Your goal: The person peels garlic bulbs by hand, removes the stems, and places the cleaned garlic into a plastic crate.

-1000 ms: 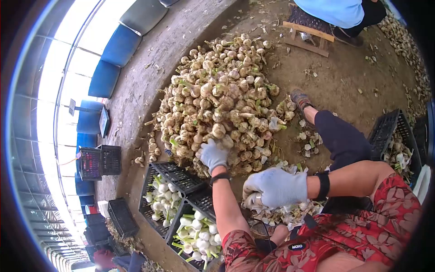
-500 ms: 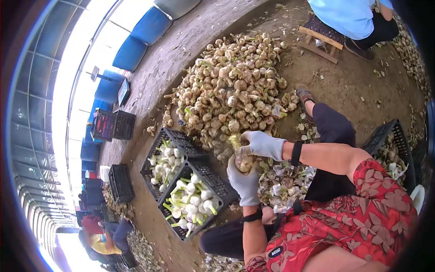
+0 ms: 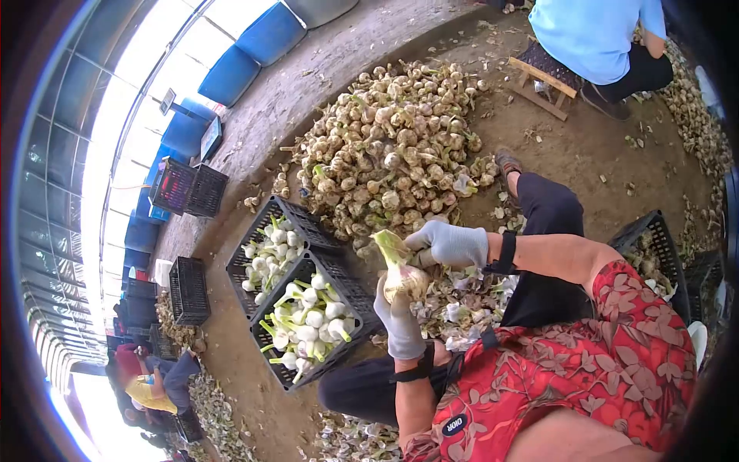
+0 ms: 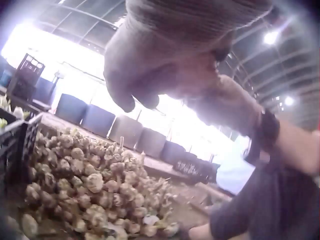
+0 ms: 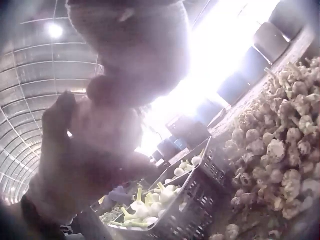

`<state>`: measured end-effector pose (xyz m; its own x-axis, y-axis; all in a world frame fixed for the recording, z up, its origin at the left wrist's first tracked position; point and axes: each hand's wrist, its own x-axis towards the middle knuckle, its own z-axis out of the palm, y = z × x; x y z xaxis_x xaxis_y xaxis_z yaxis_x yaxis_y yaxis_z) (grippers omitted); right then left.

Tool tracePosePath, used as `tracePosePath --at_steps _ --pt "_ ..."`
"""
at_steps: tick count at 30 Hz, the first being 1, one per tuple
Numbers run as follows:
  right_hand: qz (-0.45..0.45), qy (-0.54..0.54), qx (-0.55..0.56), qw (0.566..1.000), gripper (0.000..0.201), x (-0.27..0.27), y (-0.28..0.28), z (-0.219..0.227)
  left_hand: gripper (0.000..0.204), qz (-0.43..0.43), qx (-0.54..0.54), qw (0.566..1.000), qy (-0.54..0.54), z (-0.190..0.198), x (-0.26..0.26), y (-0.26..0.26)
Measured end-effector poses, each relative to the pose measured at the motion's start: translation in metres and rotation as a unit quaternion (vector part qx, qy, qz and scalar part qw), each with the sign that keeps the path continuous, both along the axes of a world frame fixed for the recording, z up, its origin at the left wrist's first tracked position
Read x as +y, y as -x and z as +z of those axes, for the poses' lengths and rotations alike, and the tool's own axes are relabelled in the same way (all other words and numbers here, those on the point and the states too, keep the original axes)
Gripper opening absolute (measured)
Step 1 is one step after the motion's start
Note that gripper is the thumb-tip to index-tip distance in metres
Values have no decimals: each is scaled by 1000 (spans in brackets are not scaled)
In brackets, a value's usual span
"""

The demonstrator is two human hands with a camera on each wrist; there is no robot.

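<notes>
A garlic bulb (image 3: 406, 283) with a thick, pale-green cut stem is held up in front of the person, its skin streaked brown and white. My gloved left hand (image 3: 400, 327) grips it from below, fingers wrapped around its side. From the right, my gloved right hand (image 3: 454, 245) has its curled fingers against the bulb near the base of the stem. Both hands show dark and backlit in the wrist views, and their fingers hide much of the bulb there. Beyond them lies a large heap of unpeeled garlic (image 3: 392, 146).
Two black crates of clean white garlic, the nearer crate (image 3: 362, 296) and the farther crate (image 3: 308, 219), stand left of my hands. Peeled skins (image 3: 462, 304) litter the ground below. Another crate (image 3: 666, 250) is at the right. A person in light blue (image 3: 593, 38) sits beyond.
My left hand has come back from the heap with a garlic bulb and met the right hand. The bulb has since turned, its stem now pointing up and away.
</notes>
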<state>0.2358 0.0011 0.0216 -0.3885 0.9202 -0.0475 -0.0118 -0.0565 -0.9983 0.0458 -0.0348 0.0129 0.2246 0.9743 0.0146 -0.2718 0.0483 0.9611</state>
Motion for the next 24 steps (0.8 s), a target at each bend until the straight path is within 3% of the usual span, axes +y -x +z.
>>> tracePosePath --at_steps 1,4,5,7,11,12,14,18,20,24 --pt "-11 -22 -6 1000 26 -3 2 -1 73 -13 27 999 -42 0 -1 1" --pt "-8 -15 -18 1000 28 -9 4 -5 60 -50 -68 996 12 -3 -5 5" --pt "-5 15 6 1000 30 -11 4 -2 47 -31 -17 998 47 1 -8 7" --pt "7 60 69 996 39 -18 -2 13 52 -11 82 996 -28 11 -13 7" --pt "-22 -97 -49 994 50 -32 15 29 50 50 211 966 -142 3 -20 8" --pt "-21 -90 -27 995 49 -34 20 27 51 63 237 956 -162 4 -21 11" --pt "-11 -75 19 997 46 -33 26 18 54 39 131 988 -67 14 -27 15" --pt "26 27 104 994 36 -31 29 22 61 6 -44 999 15 14 -31 24" --pt "31 -19 51 998 33 -26 29 21 64 0 -109 993 46 6 -30 27" --pt "-35 -149 -127 980 27 -26 37 28 63 -1 -55 998 24 4 -27 23"
